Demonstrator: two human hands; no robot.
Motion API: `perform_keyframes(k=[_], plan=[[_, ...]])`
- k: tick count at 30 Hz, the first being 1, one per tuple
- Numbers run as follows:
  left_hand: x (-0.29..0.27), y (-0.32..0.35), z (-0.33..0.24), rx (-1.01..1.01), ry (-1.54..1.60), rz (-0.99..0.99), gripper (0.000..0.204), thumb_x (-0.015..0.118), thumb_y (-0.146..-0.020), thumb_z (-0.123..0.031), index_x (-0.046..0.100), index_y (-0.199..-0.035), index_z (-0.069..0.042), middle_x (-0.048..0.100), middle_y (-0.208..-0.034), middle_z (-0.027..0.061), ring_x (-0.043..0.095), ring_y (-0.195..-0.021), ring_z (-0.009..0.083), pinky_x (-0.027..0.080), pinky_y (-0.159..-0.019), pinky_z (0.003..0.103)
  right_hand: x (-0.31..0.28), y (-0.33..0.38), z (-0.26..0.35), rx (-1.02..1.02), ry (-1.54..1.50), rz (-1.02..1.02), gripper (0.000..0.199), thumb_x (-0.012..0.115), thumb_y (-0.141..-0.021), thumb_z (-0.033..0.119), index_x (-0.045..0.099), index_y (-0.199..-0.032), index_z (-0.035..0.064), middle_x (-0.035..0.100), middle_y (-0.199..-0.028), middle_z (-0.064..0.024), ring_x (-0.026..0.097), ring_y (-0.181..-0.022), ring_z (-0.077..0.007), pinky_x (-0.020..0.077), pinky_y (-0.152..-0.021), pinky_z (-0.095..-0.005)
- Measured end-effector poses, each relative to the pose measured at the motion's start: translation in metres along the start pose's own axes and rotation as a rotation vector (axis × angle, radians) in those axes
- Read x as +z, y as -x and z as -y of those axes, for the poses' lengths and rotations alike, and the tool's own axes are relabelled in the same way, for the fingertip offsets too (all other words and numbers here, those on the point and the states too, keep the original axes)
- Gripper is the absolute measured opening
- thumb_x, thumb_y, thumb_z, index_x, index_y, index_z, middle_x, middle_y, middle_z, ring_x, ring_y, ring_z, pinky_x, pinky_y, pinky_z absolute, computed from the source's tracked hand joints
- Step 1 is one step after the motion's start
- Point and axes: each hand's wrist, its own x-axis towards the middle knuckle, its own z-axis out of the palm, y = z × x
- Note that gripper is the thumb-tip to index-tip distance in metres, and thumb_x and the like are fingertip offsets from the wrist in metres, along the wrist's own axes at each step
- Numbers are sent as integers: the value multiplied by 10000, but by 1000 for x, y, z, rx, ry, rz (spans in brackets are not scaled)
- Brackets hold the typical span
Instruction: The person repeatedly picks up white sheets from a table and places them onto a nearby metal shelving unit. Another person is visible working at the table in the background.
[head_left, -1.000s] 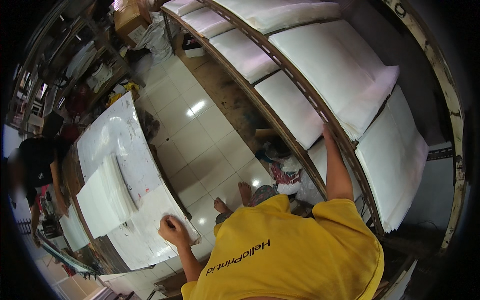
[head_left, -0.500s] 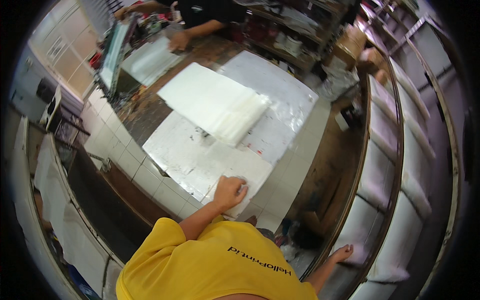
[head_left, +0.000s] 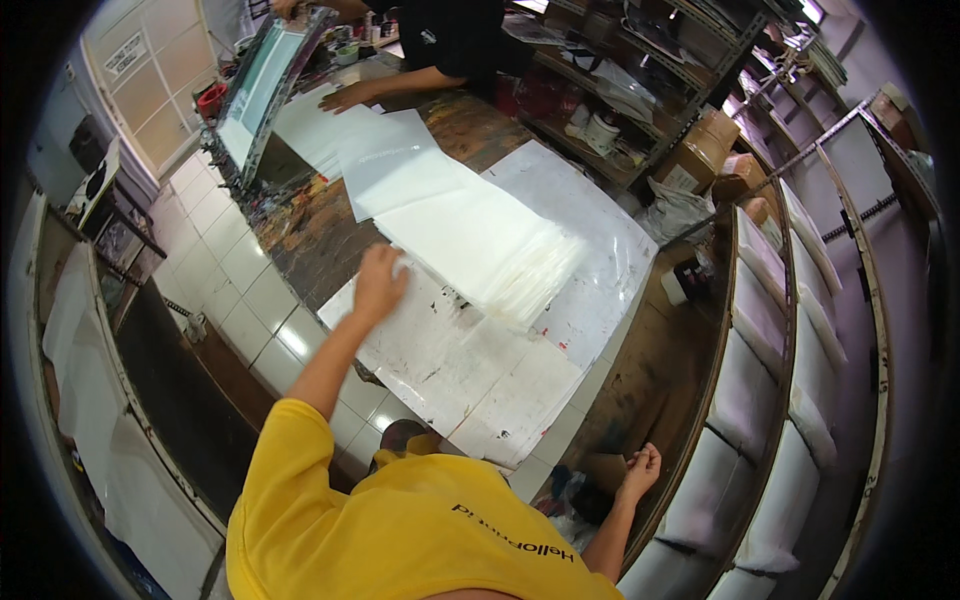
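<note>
On the worktable lies a stack of thin white sheets (head_left: 480,230), its near right edges fanned out. One loose sheet (head_left: 385,150) overlaps the stack's far left end. My left hand (head_left: 380,285) hovers just beside the stack's left edge, with nothing visible in it and the thumb apart from the fingers. Low on the right, away from the table, my right hand (head_left: 640,473) hangs with its fingers curled together, apparently around nothing. Across the table a co-worker's hand (head_left: 350,96) presses on another white sheet (head_left: 310,130), while their other hand (head_left: 290,8) holds up a framed printing screen (head_left: 265,90).
White boards (head_left: 450,365) cover the near part of the stained wooden table (head_left: 335,235). Racks loaded with white padded-looking slabs (head_left: 745,370) run along my right. A dark bench-like surface (head_left: 195,390) is on my left. Shelves (head_left: 640,90) and cardboard boxes (head_left: 705,150) stand at the back right.
My left hand has moved forward and left from the near board to the stack's side. My right hand has lifted off the rack. A loose sheet now overlaps the stack's far end.
</note>
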Motion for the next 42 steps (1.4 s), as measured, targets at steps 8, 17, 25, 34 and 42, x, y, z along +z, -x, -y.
perform_keyframes(k=[8,17,25,34,42], plan=[[13,-90,111,-42,-381,148,295,595,-880,-175,629,-1142,-44,623,-1122,150,581,-1069,340,469,-901,466,-42,73,-32,84,118,-44,128,567,-997,164,613,-1057,60,583,-763,8,501,-574,-61,398,-500,-208],[20,-111,122,171,-715,311,156,601,-869,-178,649,-981,-81,667,-971,88,642,-969,261,476,-835,436,-38,101,-33,147,100,-23,127,583,-991,177,627,-1075,92,597,-770,14,518,-580,-67,398,-496,-213],[-10,-75,-8,313,-267,165,75,628,-779,-146,637,-812,-80,648,-788,101,637,-800,283,464,-722,441,40,121,19,154,64,156,243,595,-983,180,584,-1187,49,592,-838,-8,526,-646,-78,417,-547,-219],[3,111,-176,654,260,404,117,665,-755,-145,564,-792,-98,574,-732,51,590,-715,242,431,-709,394,122,137,125,-52,-38,627,458,568,-976,145,411,-1392,34,558,-1102,-81,571,-734,-110,436,-628,-224],[11,188,-233,911,513,621,105,655,-780,-146,563,-790,-96,582,-763,40,597,-748,214,435,-743,357,74,156,92,57,119,389,240,592,-950,61,573,-1179,-9,576,-979,-42,535,-694,-72,463,-610,-225]])
